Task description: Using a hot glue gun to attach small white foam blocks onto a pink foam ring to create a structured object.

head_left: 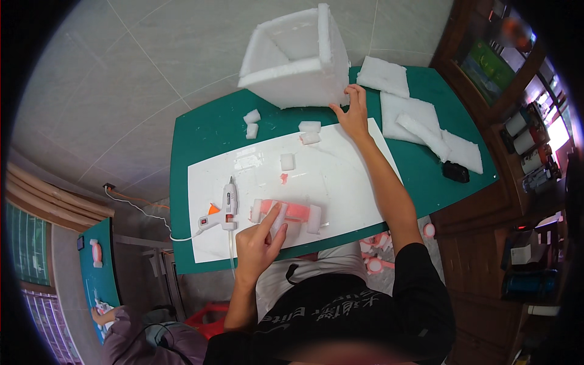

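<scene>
My left hand (254,249) pinches a small white foam strip (279,217) between thumb and forefinger, over a pink piece (297,210) with white foam blocks at both ends. The pink piece lies near the front edge of a white board. Reaching to the far side, my right hand (351,115) has its fingers spread at the lower right corner of a white open-topped foam box (299,85); they appear to touch it. A white glue gun (229,207) with an orange trigger lies left of the pink piece, its cord running off leftward.
The white board (347,182) lies on a green tabletop (182,158). Small foam blocks (287,161) are scattered across both. Foam sheets (410,115) and a black object (455,172) sit at the right. At lower left, another person (152,334) works at a second green table (97,243).
</scene>
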The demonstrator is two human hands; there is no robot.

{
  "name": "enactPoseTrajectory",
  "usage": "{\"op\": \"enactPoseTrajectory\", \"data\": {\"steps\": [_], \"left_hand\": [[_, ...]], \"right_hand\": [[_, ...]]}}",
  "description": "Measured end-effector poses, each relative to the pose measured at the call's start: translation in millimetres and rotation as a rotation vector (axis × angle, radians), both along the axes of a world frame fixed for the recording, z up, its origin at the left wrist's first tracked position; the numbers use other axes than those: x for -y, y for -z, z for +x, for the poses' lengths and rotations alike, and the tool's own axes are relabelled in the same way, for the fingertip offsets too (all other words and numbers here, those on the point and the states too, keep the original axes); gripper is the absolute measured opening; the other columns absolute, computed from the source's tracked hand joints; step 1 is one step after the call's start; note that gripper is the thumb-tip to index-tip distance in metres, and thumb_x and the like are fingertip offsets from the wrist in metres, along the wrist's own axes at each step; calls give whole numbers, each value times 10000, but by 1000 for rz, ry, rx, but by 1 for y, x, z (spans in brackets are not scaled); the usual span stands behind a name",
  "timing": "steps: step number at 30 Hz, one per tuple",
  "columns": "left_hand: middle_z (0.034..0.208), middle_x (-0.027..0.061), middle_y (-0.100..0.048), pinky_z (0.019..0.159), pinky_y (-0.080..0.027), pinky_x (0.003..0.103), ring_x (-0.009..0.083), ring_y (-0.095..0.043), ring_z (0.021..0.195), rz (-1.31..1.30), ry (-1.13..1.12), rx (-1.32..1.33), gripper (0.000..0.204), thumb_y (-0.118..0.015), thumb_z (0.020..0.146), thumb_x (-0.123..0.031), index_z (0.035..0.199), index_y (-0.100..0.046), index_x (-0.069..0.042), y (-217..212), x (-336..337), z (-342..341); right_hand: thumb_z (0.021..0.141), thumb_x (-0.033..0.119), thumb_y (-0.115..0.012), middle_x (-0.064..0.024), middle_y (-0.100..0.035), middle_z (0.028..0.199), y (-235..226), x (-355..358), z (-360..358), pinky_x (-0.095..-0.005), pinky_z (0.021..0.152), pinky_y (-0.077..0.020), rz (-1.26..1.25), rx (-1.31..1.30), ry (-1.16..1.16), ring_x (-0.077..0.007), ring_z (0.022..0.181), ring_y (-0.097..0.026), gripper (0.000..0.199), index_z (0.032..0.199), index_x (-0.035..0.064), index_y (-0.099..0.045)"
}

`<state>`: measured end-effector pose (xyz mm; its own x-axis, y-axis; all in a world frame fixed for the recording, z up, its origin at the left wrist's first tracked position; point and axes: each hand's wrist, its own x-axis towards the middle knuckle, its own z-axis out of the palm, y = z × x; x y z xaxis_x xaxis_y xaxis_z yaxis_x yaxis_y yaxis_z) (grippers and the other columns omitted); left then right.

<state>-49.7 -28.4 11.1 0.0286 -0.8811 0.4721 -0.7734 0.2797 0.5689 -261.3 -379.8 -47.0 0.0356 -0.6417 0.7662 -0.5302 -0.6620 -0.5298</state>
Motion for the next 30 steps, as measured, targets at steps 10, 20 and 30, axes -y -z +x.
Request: {"op": "enactPoseTrajectory", "data": {"steps": [10,20,30], "left_hand": [[496,46,-472,454,-353,276,109,-422,419,-5,7,-19,502,-768,815,-35,1305,-660,-29,2,-2,2],[494,43,-465,456,-357,273,108,-426,420,-12,-7,1,509,-767,819,-39,1315,-653,-29,2,-5,4],[498,43,-465,452,-360,277,113,-429,417,-12,-4,-12,505,-768,818,-44,1311,-658,-40,3,-6,5]], "right_hand": [[756,27,-812,-188,-466,1279,2,2,-3,-450,930,-471,-41,-48,-32,-413,1156,-515,451,1094,58,-515],[804,-73,-646,-125,-578,1149,27,17,-13,-376,801,-525,211,-20,-149,-275,939,-647,355,1133,42,-578],[872,-77,-545,-123,-718,1056,57,50,-15,-328,774,-536,542,316,-258,-207,826,-671,393,1244,40,-597]]}}
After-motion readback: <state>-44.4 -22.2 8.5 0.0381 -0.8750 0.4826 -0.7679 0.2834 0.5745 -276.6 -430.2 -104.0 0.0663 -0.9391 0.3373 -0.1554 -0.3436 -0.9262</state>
